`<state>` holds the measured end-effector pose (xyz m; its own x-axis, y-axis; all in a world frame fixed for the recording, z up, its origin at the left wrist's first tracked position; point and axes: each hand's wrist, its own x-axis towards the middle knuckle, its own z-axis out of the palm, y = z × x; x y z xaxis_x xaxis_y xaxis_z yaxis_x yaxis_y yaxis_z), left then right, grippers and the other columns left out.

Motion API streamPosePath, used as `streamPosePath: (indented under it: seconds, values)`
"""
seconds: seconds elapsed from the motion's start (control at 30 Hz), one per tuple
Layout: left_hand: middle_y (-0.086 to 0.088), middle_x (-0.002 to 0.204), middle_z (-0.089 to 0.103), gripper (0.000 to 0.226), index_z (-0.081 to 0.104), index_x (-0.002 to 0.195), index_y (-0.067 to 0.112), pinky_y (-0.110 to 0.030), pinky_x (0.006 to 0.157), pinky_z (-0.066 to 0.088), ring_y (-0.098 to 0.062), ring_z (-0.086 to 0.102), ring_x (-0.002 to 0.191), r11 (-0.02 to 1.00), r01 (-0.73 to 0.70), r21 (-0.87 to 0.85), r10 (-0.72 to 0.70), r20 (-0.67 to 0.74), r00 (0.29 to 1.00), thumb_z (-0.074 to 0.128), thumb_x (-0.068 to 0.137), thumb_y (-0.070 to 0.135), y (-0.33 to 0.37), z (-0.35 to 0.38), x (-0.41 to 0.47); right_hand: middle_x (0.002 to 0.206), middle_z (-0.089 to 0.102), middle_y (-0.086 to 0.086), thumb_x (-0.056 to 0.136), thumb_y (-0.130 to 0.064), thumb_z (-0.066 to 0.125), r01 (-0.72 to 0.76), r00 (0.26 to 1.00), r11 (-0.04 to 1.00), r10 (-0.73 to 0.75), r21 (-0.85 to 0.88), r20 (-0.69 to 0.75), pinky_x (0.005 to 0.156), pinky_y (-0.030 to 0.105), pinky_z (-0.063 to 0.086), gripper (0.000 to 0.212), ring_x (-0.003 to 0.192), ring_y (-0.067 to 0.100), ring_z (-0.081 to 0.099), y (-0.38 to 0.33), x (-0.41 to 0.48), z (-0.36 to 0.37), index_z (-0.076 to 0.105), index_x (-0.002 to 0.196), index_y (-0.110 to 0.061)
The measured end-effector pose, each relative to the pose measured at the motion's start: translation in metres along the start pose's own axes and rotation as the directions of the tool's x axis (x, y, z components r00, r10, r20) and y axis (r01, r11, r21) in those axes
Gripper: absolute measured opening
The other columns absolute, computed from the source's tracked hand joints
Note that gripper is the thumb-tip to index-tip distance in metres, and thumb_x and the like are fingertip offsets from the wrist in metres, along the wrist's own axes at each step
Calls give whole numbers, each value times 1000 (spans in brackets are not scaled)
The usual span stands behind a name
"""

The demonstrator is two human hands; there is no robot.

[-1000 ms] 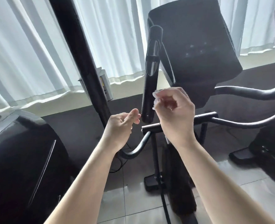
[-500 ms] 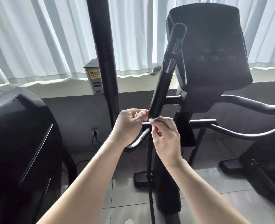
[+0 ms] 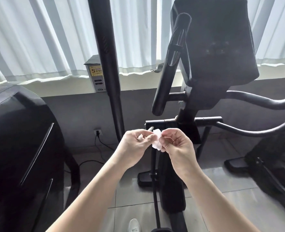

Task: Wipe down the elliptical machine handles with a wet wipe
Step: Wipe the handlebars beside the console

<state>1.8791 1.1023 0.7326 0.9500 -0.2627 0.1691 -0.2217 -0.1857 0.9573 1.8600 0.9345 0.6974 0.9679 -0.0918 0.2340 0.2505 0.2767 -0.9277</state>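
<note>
Now that it has left the black upright handle (image 3: 168,71), the crumpled white wet wipe (image 3: 156,144) sits mid-frame, pinched between my left hand (image 3: 135,144) and right hand (image 3: 176,146), likely for refolding.

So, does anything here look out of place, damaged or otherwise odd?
Nothing looks damaged or spilled. The only odd thing is the wet wipe: it is bunched into a small wad, pinched between the left hand and the right hand, below the upright handle and not on it.

Bright backlight through curtains (image 3: 46,39) silhouettes the machine (image 3: 218,47); edges bend.
</note>
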Motion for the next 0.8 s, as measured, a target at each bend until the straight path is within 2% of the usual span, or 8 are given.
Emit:
streamPosePath:
  seconds: [0.1,0.17,0.23,0.33,0.4,0.57,0.7,0.8]
  values:
    - [12,76,77,8,79,93,18,-5,76,47,-1,66,106,999,35,9,-34,-9,999,77,94,25,-2,4,0,77,72,7,93,-1,73,-7,997,997,1,-72,-81,68,28,53,14,70,16,66,-1,-4,6,73,91,-14]
    - [9,83,78,5,79,91,15,-8,75,49,4,73,95,999,35,2,-34,-67,997,79,92,20,-4,4,2,81,75,1,92,-6,76,7,986,970,-47,-244,-160,69,22,54,14,73,12,69,-1,-4,11,75,88,-20]
    - [11,77,75,5,77,88,17,-16,72,49,0,69,73,998,-3,57,11,-134,991,79,92,19,-4,2,4,82,77,1,93,-10,75,-23,980,949,-40,-313,-196,69,22,57,15,77,10,73,-6,-2,16,77,86,-23]
    - [1,83,77,7,76,89,15,-29,84,56,-12,73,80,998,-30,58,39,-177,983,80,92,19,-4,-3,10,92,80,9,98,-12,71,-108,989,993,102,-54,-106,81,32,63,10,91,23,79,-18,2,25,80,95,-14]
    - [-1,86,78,9,76,93,13,-29,86,57,-12,74,84,999,-49,12,51,-199,979,79,92,21,-1,-7,13,95,80,13,96,-13,74,-100,991,995,101,6,-83,85,36,63,8,94,26,78,-27,6,31,82,96,-11]
    - [14,87,78,6,77,91,30,-10,81,50,-2,74,83,992,-129,6,127,-226,966,74,96,27,2,-9,25,92,80,7,97,-6,70,-73,990,991,58,-116,-129,74,29,63,14,88,23,79,-35,20,37,81,97,-13]
    - [12,89,76,6,75,101,30,-14,76,51,-6,72,81,990,-141,25,139,-403,905,74,95,31,5,0,44,86,79,0,97,5,62,-50,962,983,1,-174,-273,65,21,59,23,81,21,79,-36,29,32,78,98,-12]
    - [9,92,75,18,74,111,30,-22,81,55,-8,72,87,986,-162,-33,133,-427,894,72,96,40,9,7,55,78,79,3,96,6,61,-35,950,970,-43,-241,-309,67,24,62,27,78,19,78,-38,39,29,77,93,-16]
